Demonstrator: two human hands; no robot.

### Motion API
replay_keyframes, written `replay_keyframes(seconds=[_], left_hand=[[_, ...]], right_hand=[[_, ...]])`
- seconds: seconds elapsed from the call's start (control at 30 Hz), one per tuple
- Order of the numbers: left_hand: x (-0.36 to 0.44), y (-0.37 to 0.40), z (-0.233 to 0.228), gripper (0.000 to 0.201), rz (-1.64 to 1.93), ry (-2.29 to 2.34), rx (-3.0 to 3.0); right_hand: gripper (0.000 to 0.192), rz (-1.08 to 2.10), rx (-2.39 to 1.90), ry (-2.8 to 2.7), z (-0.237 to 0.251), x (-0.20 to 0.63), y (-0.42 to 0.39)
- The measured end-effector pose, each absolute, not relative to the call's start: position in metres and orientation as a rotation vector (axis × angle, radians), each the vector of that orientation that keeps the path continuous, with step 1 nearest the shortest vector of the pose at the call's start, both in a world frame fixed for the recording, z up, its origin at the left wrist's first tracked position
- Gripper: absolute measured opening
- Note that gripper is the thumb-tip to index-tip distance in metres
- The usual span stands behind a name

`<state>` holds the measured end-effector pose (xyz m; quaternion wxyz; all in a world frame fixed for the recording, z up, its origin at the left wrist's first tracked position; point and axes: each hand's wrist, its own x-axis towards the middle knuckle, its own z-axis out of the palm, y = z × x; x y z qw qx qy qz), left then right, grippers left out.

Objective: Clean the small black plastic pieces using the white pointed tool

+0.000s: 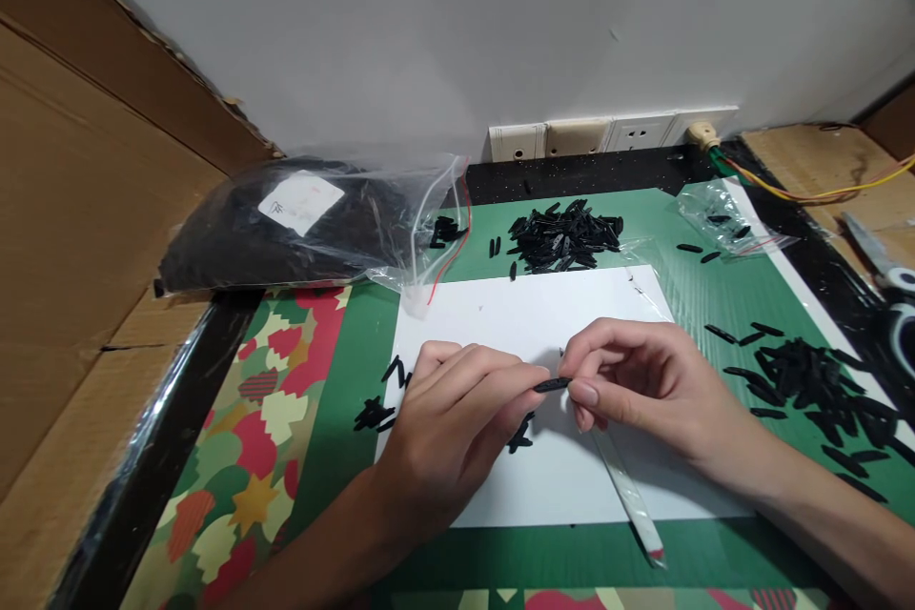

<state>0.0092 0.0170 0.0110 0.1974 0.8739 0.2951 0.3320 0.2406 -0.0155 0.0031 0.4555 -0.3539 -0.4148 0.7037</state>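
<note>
Closest to the camera, two bare forearms (801, 486) are seen along the bottom of the view. Over on the left, bare cardboard (86, 172) is stood up like a wall, with a camouflage-style patterned strip (264, 438) laid out beside it. Just behind that strip, a big clear zip bag (378, 233) is stuffed with dark stuff, and a white label is stuck on top. Next along, a little black cluster (372, 414) is partly covered by the left hand (457, 419), whose thumb and fingers are pinched on one end of a small black piece (553, 385). That piece is held up over a white sheet (515, 305), which is laid on a green surface (543, 558). Behind the sheet, loads of similar bits are heaped in a black pile (564, 238). The piece's other end is pinched by the right hand's (636, 381) thumb and fingertips, and a thin white stick (629, 496) with a red end is partly hidden underneath. Further right, a small clear bag (729, 219), another black heap (807, 386) and, at the edge, some scissors (886, 272) can be spotted.
</note>
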Motion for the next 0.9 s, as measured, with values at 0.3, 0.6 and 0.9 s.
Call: replay_keyframes(seconds=[0.3, 0.6, 0.9], left_hand=[[0.0091, 0.0193, 0.0135, 0.015, 0.954, 0.809, 2.467], [0.0091, 0.0187, 0.0115, 0.015, 0.928, 0.820, 2.455], [0.0079, 0.0185, 0.0115, 0.015, 0.907, 0.871, 2.456]], right_hand=[[0.012, 1.751, -0.883, -1.013, 0.0025, 0.2397, -0.0150], [0.011, 1.763, -0.883, -0.998, 0.0001, 0.2396, -0.0148], [0.016, 1.782, -0.886, -0.961, 0.0039, 0.2393, -0.0144]])
